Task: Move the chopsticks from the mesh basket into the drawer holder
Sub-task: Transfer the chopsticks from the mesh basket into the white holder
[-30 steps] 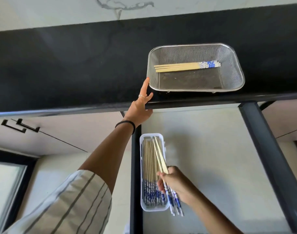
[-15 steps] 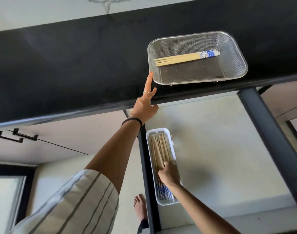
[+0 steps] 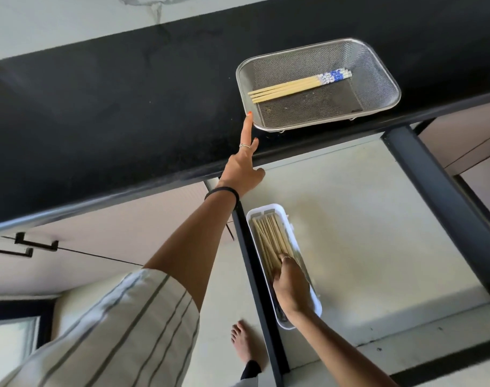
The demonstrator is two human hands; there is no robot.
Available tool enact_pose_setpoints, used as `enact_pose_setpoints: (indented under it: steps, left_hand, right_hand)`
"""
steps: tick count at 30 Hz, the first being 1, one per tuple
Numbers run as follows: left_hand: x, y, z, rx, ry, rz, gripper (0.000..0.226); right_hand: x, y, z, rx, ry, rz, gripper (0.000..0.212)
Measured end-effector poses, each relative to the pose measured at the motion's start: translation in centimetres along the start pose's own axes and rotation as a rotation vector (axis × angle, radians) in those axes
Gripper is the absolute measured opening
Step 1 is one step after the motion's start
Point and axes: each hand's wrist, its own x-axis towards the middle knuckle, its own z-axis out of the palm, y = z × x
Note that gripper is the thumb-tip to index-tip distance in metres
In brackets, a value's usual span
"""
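1 mesh basket (image 3: pixel 383 88) holding 4 chopsticks (image 3: pixel 294 86), 1 holder (image 3: pixel 266 212), 2 hands.

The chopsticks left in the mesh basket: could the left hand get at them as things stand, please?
Probably yes: the left hand already touches the mesh basket rim, and nothing covers the chopsticks.

chopsticks in basket (image 3: pixel 299 85): four, bamboo with blue-white ends, lying flat, upper right
mesh basket (image 3: pixel 377 88): steel, on black counter
drawer holder (image 3: pixel 266 212): white, chopstick-filled, lower centre
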Motion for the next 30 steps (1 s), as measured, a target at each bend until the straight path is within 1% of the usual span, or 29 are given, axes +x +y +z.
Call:
enact_pose_setpoints:
  steps: [4, 7, 11, 14, 16, 18, 20, 23, 25, 28, 30]
  left_hand:
    - [0.0, 0.1, -0.2, -0.005, -0.007, 0.008, 0.114]
    - [0.0, 0.1, -0.1, 0.004, -0.009, 0.019, 0.114]
    - [0.0, 0.1, -0.1, -0.006, -0.023, 0.019, 0.113]
    - [0.0, 0.1, -0.1, 0.005, -0.011, 0.039, 0.112]
    - [0.0, 0.0, -0.1, 0.020, -0.003, 0.047, 0.111]
    - [0.1, -0.1, -0.1, 0.021, -0.005, 0.039, 0.112]
    - [0.2, -0.2, -0.1, 0.038, 0.000, 0.030, 0.112]
    - [0.3, -0.4, 0.0, 0.034, 0.007, 0.038, 0.113]
    - [0.5, -0.5, 0.0, 0.029, 0.012, 0.033, 0.114]
    - [0.4, -0.6, 0.0, 0.037, 0.013, 0.035, 0.114]
    - [0.4, -0.6, 0.0, 0.040, 0.003, 0.052, 0.113]
  right_hand:
    - [0.2, 0.3, 0.4, -0.086, 0.037, -0.077, 0.045]
    - [0.4, 0.7, 0.6, -0.106, 0.077, -0.123, 0.049]
    - [0.6, 1.3, 0.5, -0.164, 0.068, -0.164, 0.052]
    - [0.8, 1.9, 0.5, -0.267, 0.056, -0.315, 0.046]
    - [0.8, 2.4, 0.4, -0.338, 0.003, -0.426, 0.046]
    - [0.6, 2.9, 0.3, -0.387, -0.050, -0.489, 0.047]
    - [0.6, 3.3, 0.2, -0.392, -0.047, -0.522, 0.047]
    - [0.5, 3.3, 0.3, -0.403, -0.076, -0.519, 0.056]
    - [0.5, 3.4, 0.6, -0.353, -0.067, -0.468, 0.065]
    - [0.5, 3.5, 0.9, -0.323, -0.072, -0.369, 0.069]
    - [0.5, 3.8, 1.1, -0.335, -0.093, -0.355, 0.070]
